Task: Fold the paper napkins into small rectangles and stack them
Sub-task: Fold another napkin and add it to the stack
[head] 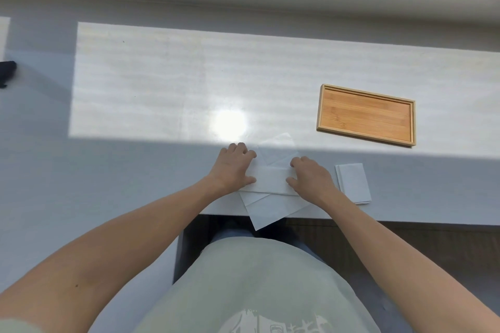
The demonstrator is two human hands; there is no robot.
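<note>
**Mid-fold at the table edge: watch the loose sheets underneath**

Risk first. The white paper napkin you are folding (272,177) lies on top of other loose white napkin sheets (273,209), and one corner of those hangs past the near edge of the white table (162,76). Slide your palms while creasing and the lower sheets will likely drag, skewing the fold or dropping one off. Thin paper also creases crooked if the edges aren't matched.

Your left hand (234,167) rests flat, fingers loosely spread, pressing the napkin's left end. Your right hand (311,177) does the same at the right end, fingers slightly curled. Neither grips anything.

A finished folded white rectangle (353,183) sits just beside your right hand. The rectangular wooden tray (365,116) stands beyond, well apart, empty.
</note>
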